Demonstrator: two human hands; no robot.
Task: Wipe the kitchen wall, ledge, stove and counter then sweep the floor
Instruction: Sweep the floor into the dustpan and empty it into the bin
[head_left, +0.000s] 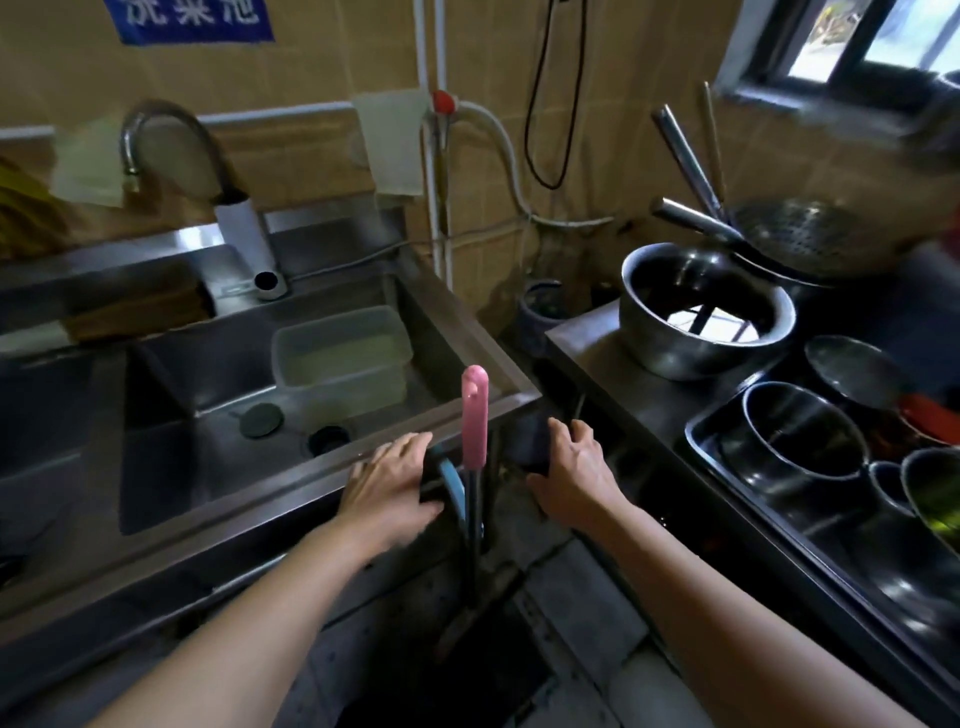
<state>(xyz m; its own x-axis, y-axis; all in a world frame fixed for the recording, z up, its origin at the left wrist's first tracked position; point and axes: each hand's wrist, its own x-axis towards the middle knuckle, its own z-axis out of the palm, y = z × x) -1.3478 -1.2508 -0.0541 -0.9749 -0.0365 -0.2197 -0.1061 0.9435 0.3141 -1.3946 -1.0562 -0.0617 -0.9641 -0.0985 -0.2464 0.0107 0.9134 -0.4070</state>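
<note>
Two bare forearms reaching forward and down into the gap between sink unit and counter. Left hand (387, 480) palm-down, fingers straight and loosely spread, resting at the front corner rim of the steel sink (291, 470), gripping nothing. Just right of it, a curved blue handle (451, 486) (what it belongs to, impossible to tell) and a dark upright pole topped by a pink grip (475, 415), standing free between the two hands, touched by neither. Right hand (571, 475) also palm-down, fingers bent over a dark object below them; whether actually gripping it, cannot tell, blurred and shadowed.

Further left, inside the sink: a clear plastic tub (343, 358), a round dark stopper (261, 420) and the open drain (328, 439). Behind, a curved faucet (171, 140) and pale cloths (392, 140) hung on the tiled wall (311, 57). To the right, on the dark counter (597, 353), a big steel pot (704, 312), a perforated strainer (810, 236) behind it, and a tray (769, 499) crowded with metal bowls. Below, grey floor tiles (582, 597).
</note>
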